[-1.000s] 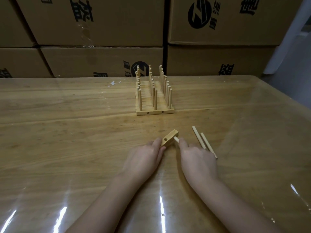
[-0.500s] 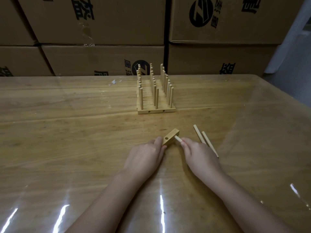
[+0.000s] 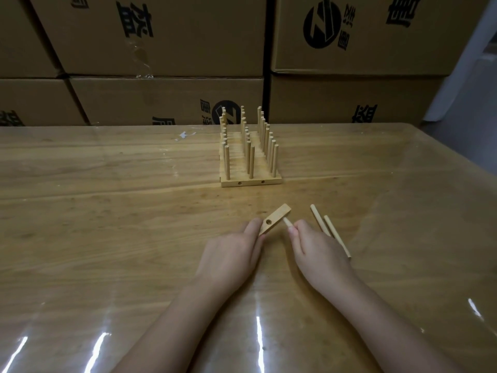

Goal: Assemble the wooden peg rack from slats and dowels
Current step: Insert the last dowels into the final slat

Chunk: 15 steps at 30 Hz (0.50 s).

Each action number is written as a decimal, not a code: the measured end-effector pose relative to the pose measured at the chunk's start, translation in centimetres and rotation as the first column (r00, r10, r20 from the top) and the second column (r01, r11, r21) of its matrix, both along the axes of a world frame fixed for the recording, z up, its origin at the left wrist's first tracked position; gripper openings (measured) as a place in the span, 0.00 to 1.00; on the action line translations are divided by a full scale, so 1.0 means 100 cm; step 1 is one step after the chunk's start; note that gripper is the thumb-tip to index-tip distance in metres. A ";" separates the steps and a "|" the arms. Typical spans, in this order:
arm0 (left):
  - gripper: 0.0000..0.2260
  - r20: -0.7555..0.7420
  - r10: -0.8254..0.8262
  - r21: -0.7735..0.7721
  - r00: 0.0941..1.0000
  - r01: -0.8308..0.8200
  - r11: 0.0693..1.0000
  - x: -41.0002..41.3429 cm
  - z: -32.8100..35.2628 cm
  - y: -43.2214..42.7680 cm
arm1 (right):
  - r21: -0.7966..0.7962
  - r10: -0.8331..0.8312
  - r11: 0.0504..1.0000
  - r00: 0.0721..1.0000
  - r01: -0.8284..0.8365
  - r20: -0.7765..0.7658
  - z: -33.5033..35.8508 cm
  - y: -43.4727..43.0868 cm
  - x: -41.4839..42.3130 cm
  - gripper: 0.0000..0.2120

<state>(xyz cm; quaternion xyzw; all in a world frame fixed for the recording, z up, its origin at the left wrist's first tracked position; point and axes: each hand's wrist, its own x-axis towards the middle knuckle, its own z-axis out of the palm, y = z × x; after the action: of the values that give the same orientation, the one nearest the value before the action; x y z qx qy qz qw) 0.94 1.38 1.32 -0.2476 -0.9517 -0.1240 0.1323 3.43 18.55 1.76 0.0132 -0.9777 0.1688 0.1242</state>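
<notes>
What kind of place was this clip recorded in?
Probably a stockroom or small packing workshop: stacked printed cardboard boxes form the backdrop behind a wooden table under clear plastic, where a partly built peg rack stands.

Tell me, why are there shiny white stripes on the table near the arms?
Head view: the stripes are glare, light bouncing off the glossy clear cover on the wooden table; the wide lens bows the table's far edge, and the cardboard boxes behind sit dimmer.
</notes>
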 end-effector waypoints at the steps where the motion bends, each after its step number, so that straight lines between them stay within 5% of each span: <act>1: 0.19 -0.012 -0.007 0.006 1.000 0.007 1.000 0.000 0.002 -0.001 | -0.010 0.006 1.000 1.000 -0.006 -0.026 0.000 -0.002 0.001 0.11; 5: 0.14 0.062 -0.032 0.087 0.998 0.026 0.996 0.000 0.011 -0.007 | -0.385 0.057 0.920 0.996 -0.077 -0.064 -0.004 -0.012 0.005 0.10; 8: 0.13 0.331 -0.149 0.393 0.932 0.007 0.919 0.003 0.021 -0.006 | -0.375 0.119 0.908 0.974 -0.186 -0.194 -0.001 -0.020 0.013 0.12; 10: 0.20 0.365 -0.209 0.526 0.907 -0.015 0.850 0.004 0.027 -0.003 | -0.373 0.134 0.900 0.957 -0.226 -0.256 0.000 -0.024 0.015 0.15; 15: 0.16 0.387 -0.123 0.365 0.914 -0.030 0.931 0.005 0.030 0.006 | -0.501 0.110 0.843 0.974 -0.197 -0.198 -0.013 -0.029 0.014 0.12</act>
<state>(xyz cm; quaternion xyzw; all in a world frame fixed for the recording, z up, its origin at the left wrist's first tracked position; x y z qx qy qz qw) 1.39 1.93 4.32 -0.2109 -0.9126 -0.3492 -0.0262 4.80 15.67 0.50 0.0714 -0.8786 0.4333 0.1878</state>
